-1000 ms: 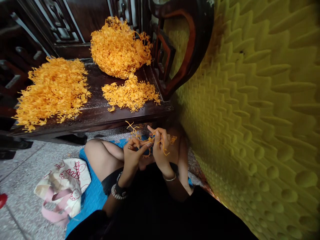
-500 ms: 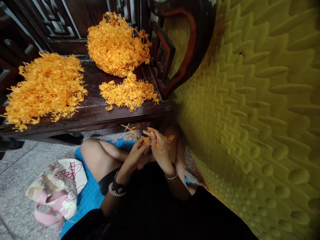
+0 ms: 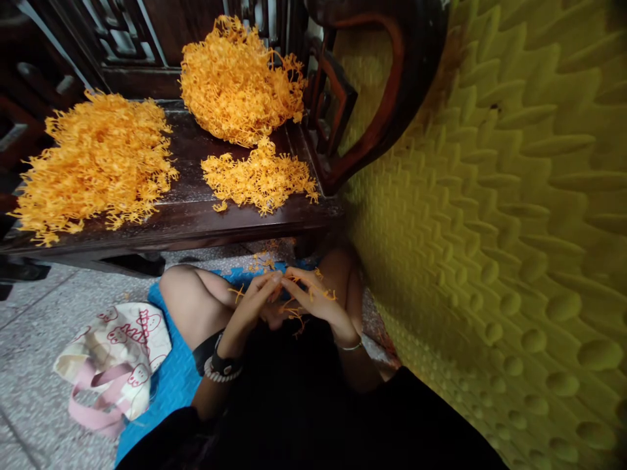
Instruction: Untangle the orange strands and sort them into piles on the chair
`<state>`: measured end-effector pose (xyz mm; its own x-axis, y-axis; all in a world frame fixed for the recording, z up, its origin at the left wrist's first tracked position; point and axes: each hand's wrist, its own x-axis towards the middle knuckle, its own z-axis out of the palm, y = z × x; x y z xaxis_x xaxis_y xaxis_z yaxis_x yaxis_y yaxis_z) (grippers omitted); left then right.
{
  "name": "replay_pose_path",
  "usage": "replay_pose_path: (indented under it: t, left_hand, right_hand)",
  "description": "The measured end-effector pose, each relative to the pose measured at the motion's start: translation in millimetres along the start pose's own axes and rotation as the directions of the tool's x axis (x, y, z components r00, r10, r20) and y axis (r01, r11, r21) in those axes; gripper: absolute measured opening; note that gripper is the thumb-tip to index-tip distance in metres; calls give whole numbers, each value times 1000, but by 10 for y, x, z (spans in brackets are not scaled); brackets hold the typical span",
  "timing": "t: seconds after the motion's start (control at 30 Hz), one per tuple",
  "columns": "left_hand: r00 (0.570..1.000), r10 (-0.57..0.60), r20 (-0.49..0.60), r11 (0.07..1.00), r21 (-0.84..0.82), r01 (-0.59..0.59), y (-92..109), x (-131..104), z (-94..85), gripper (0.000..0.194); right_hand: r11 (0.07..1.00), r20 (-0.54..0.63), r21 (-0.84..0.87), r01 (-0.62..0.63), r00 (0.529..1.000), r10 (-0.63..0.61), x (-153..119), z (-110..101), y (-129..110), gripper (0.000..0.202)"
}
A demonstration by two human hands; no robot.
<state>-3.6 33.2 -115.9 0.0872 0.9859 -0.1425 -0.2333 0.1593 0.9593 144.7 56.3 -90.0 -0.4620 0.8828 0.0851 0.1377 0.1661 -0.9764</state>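
Both hands meet over the lap: left hand (image 3: 255, 301) and right hand (image 3: 317, 299), fingertips touching, each grip pinched on a small tangle of orange strands (image 3: 294, 307). The tangle lies between the hands, hanging toward 6 o'clock, slightly nearer the right hand. Three orange heaps (image 3: 258, 179) rest on the table (image 3: 186, 219) at 12 o'clock, well apart.
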Motion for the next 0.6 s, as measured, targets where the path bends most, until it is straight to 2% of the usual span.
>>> replay_pose_path:
  t: [0.1, 0.2, 0.3, 0.37, 0.4, 0.47, 0.5, 0.57, 0.6]
  left_hand:
    - [996, -72, 60, 990, -113, 78, 13, -39, 41, 44]
    - [997, -53, 52, 958, -278, 65, 44, -69, 89, 49]
    - [997, 44, -62, 895, -441, -67, 131, -67, 64, 61]
    - [979, 133, -157, 888, -419, -188, 196, -43, -18, 61]
    - [964, 193, -182, 913, -327, -244, 223, -24, -78, 58]
    - [923, 344, -170, 939, 43, -342, 269, 28, -221, 51]
    - [895, 426, -134, 881, 284, -377, 294, 64, -298, 45]
    - [829, 557, -45, 627, 678, -384, 361, 156, -443, 32]
    - [792, 610, -17, 493, 791, -363, 407, 211, -506, 28]
  right_hand:
    - [990, -6, 123, -61, 998, 62, -32, 28, -58, 27]
    - [933, -21, 346, -97, 994, 111, -88, 53, -87, 34]
    - [789, -61, 613, -39, 993, 97, -119, 88, -95, 53]
    - [725, -79, 688, -20, 992, 103, -108, 118, -91, 56]
    - [720, -87, 694, -19, 990, 110, -95, 132, -86, 54]
    - [719, -112, 695, -6, 987, 116, -60, 153, -68, 52]
    - [714, -126, 700, 6, 985, 116, -41, 158, -57, 51]
    - [713, -165, 700, 28, 978, 125, -8, 156, -36, 50]
    - [723, -186, 690, 33, 973, 134, 7, 152, -30, 49]
